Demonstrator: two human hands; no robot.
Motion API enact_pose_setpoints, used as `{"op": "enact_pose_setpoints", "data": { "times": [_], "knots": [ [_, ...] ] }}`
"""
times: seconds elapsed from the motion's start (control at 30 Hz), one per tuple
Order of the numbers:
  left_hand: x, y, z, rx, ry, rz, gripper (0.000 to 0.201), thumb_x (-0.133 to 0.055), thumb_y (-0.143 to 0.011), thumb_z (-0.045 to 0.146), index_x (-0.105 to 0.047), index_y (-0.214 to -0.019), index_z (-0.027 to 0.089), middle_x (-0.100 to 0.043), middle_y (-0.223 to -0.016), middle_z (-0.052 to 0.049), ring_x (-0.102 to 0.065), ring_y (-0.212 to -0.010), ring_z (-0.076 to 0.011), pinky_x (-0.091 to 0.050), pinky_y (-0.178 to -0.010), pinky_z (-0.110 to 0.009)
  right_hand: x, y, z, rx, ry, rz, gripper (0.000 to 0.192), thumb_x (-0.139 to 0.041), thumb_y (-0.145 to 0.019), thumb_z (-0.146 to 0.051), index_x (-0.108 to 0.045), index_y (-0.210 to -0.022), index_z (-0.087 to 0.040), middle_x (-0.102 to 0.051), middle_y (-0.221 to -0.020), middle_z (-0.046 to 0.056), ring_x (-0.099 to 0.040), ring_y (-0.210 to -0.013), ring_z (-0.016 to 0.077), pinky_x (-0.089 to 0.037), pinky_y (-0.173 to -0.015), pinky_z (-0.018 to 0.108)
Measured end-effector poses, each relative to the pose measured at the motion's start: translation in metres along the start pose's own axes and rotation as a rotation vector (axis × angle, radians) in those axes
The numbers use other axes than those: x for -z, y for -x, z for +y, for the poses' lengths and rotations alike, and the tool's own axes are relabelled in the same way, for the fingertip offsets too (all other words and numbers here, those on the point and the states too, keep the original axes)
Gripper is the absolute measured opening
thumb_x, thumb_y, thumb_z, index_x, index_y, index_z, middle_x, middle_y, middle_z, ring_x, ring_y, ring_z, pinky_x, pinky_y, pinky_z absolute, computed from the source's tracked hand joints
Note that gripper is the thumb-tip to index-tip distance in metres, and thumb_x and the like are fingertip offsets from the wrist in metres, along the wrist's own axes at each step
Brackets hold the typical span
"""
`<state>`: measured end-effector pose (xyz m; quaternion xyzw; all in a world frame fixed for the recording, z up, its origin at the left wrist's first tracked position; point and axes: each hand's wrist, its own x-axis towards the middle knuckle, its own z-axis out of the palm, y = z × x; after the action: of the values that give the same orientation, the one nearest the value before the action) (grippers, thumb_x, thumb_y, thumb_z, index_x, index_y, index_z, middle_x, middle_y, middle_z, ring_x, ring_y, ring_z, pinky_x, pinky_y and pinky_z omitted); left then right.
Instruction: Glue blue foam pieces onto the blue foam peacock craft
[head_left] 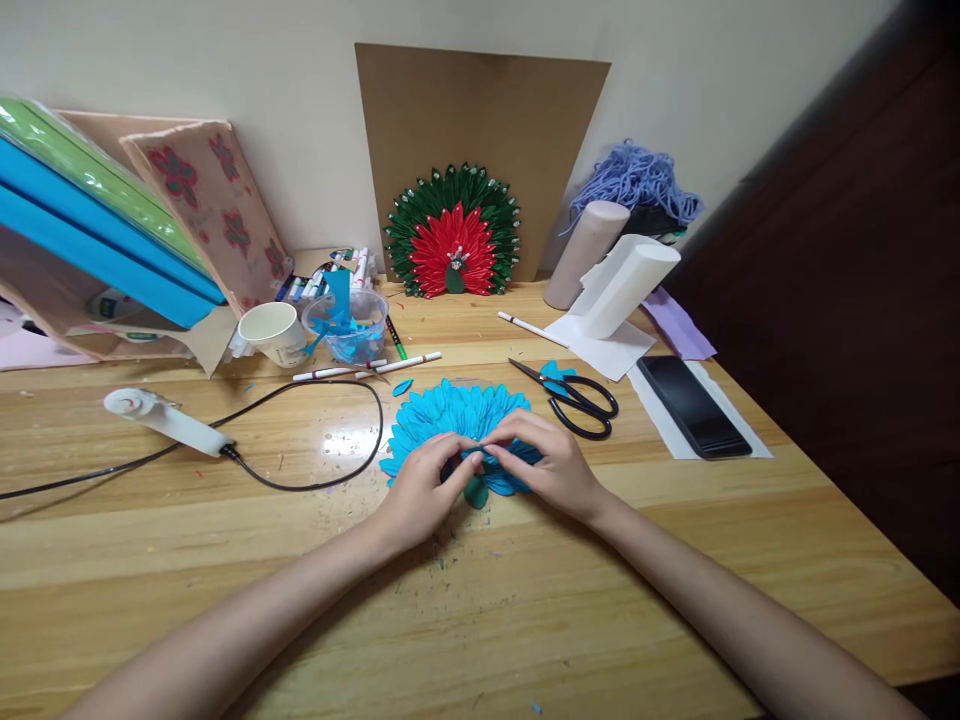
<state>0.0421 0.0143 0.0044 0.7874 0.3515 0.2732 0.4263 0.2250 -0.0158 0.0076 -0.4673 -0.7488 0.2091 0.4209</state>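
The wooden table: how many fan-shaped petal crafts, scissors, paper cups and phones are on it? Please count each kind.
Fan-shaped petal crafts: 2, the blue one under the left hand and right hand, and the green-red one against the cardboard.
Scissors: 1
Paper cups: 1
Phones: 1
Total: 5

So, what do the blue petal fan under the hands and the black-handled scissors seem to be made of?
The blue petal fan looks like matte craft foam or thick paper: flat colour, no shine, clean cut petal edges; which of the two I cannot tell. The black-handled scissors seem to have grey metal blades and glossy plastic handle loops. Both hands, left hand and right hand, pinch the fan's lower middle.
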Motion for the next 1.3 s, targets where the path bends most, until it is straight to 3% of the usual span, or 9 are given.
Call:
{"op": "enact_pose_setpoints", "data": {
  "times": [0.23,0.7,0.83,1.0,1.3],
  "knots": [
    [0.000,0.000,-0.002,-0.016,0.012,-0.042,0.025,-0.041,-0.091,0.028,-0.059,-0.076,0.018,-0.062,-0.079,-0.002,-0.057,-0.079,-0.0144,-0.043,-0.074,-0.027,-0.002,0.000,-0.002,0.046,0.009,0.014,0.011,-0.058,-0.082,-0.017,-0.064,-0.089,-0.021,-0.064,-0.082,0.004,-0.060,-0.080,0.0155,-0.050,-0.073,0.030],
    [0.001,-0.001,-0.001,0.035,0.086,-0.061,0.029,-0.038,-0.093,0.031,-0.060,-0.080,0.016,-0.063,-0.081,-0.003,-0.057,-0.081,-0.0149,-0.042,-0.076,-0.027,-0.004,0.003,0.004,0.288,0.182,-0.010,0.020,-0.055,-0.082,-0.011,-0.063,-0.098,-0.021,-0.066,-0.087,0.006,-0.059,-0.079,0.0168,-0.050,-0.070,0.031],
    [0.000,-0.001,-0.002,0.024,0.048,-0.035,0.029,-0.038,-0.093,0.028,-0.059,-0.077,0.016,-0.062,-0.079,-0.003,-0.056,-0.078,-0.0146,-0.042,-0.074,-0.027,-0.005,0.001,-0.001,0.154,0.104,0.021,0.013,-0.057,-0.082,-0.014,-0.063,-0.092,-0.021,-0.065,-0.084,0.005,-0.059,-0.079,0.0161,-0.049,-0.072,0.030],
    [-0.002,-0.001,-0.004,-0.088,-0.119,-0.013,0.023,-0.039,-0.092,0.024,-0.060,-0.085,0.016,-0.062,-0.081,-0.004,-0.054,-0.080,-0.0153,-0.041,-0.074,-0.028,-0.005,-0.002,-0.006,-0.044,0.000,0.012,0.004,-0.059,-0.080,-0.017,-0.059,-0.077,-0.019,-0.060,-0.074,0.002,-0.056,-0.070,0.0142,-0.048,-0.065,0.028],
    [0.001,0.004,-0.002,-0.147,-0.281,0.011,0.021,-0.040,-0.092,0.027,-0.058,-0.094,0.017,-0.062,-0.087,-0.005,-0.053,-0.082,-0.0165,-0.042,-0.074,-0.030,0.001,-0.005,0.001,-0.057,0.040,0.013,0.007,-0.055,-0.080,-0.015,-0.056,-0.075,-0.020,-0.058,-0.073,0.002,-0.055,-0.069,0.0145,-0.047,-0.065,0.027]
  ]
}}
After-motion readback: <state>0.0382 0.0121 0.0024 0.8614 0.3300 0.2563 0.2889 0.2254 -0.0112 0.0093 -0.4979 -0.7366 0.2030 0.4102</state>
